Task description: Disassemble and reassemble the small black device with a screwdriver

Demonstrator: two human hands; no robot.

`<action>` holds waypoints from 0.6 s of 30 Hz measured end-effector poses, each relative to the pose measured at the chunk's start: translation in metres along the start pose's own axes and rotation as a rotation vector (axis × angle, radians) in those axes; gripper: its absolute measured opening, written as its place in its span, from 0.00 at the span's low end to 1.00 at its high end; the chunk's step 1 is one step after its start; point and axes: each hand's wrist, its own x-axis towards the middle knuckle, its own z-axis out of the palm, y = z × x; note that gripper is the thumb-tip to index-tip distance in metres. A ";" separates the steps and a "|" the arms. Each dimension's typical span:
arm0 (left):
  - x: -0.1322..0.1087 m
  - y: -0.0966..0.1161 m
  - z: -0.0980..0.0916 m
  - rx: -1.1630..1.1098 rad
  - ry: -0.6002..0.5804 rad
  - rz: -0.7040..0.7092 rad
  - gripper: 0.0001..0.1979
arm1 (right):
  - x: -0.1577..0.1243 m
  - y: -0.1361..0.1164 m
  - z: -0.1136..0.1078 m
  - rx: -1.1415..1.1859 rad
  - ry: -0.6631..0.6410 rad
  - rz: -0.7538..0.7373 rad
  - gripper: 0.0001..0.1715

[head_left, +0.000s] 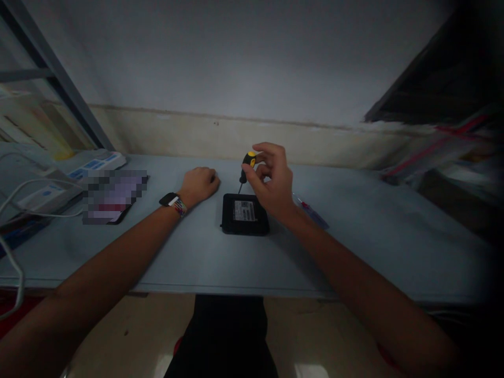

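A black square device [229, 223] with a white label lies on the table, in front of me. My right hand [273, 181] is closed around the yellow-and-black handle of a screwdriver [248, 164]. The shaft points down, slightly tilted, and its tip is at the far edge of the device, left of the label. To the left of the device my left hand [200, 184] rests on the table with its fingers curled in; whether it holds anything is hidden.
On the left of the table [189, 268] are a phone [118, 194], a power strip [96, 165] and white cables [18, 262]. A small tool with a red part [311, 211] lies beyond my right forearm. Clear plastic bags [433, 149] are at the right.
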 end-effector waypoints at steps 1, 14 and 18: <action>0.000 -0.001 0.001 -0.004 0.007 0.000 0.19 | 0.000 -0.002 -0.001 -0.012 -0.012 -0.010 0.21; 0.003 0.004 -0.022 -0.850 -0.448 0.334 0.12 | 0.012 -0.014 -0.008 -0.035 0.071 -0.106 0.11; 0.003 0.005 -0.024 -0.756 -0.445 0.375 0.13 | 0.014 -0.014 -0.006 0.008 0.092 -0.104 0.09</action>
